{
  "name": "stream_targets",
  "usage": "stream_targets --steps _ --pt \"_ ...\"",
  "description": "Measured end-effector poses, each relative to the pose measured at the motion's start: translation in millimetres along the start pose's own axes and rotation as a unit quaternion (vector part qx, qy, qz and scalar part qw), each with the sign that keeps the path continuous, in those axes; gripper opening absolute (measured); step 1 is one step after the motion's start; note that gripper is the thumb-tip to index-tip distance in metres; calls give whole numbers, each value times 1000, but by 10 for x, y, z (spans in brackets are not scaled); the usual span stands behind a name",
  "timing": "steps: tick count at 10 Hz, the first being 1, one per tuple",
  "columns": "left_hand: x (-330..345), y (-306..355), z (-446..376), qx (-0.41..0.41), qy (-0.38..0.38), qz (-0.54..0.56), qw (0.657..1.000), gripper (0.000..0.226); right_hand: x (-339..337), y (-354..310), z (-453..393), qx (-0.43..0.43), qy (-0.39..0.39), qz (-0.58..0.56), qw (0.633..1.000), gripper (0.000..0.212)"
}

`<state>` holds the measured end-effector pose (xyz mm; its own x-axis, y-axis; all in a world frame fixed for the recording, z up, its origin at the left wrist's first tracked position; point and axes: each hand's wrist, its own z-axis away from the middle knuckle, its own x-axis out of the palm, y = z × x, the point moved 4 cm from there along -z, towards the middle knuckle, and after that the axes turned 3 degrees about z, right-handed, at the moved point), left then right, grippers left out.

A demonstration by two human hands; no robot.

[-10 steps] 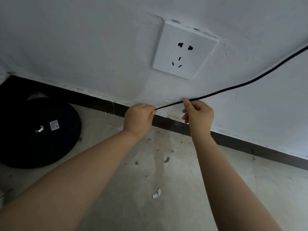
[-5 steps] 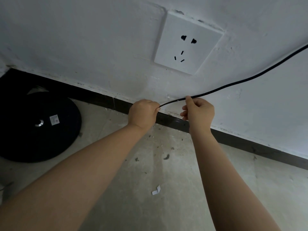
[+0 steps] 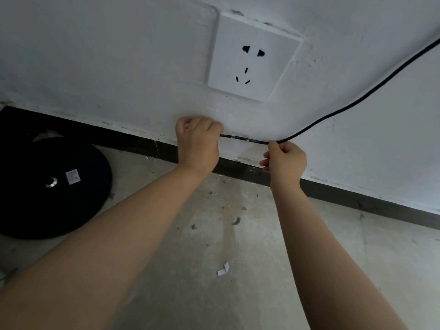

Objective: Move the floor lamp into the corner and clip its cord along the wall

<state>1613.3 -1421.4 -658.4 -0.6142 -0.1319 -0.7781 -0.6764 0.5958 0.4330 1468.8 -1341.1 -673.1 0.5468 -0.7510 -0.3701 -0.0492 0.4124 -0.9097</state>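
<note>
Two hands [image 3: 240, 151] pinching cord [image 3: 357, 101]

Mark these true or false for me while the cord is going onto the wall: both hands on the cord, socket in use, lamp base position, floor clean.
1. Both hands hold the black cord. True: the left hand and right hand each close a grip on it, low against the wall.
2. A plug sits in the wall socket. False: its holes are empty.
3. The lamp base lies right of the hands. False: it rests on the floor at the left, near the baseboard.
4. A white paper scrap lies on the floor. True.
</note>
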Motion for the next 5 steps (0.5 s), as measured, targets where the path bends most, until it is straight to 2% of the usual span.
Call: stream_targets --steps 1,3,4,5 --pt "-69 30 -10 19 16 -19 1000 24 -64 41 -11 9 5 -4 1000 31" --pt "-49 20 40 4 -38 -26 999 24 -139 127 -15 40 -16 4 999 28" --pt "-96 11 50 17 -25 -5 1000 27 -137 145 -39 55 -44 -7 998 27" --pt "-162 96 53 64 25 -1 998 29 -184 148 -20 80 -48 -20 995 25"
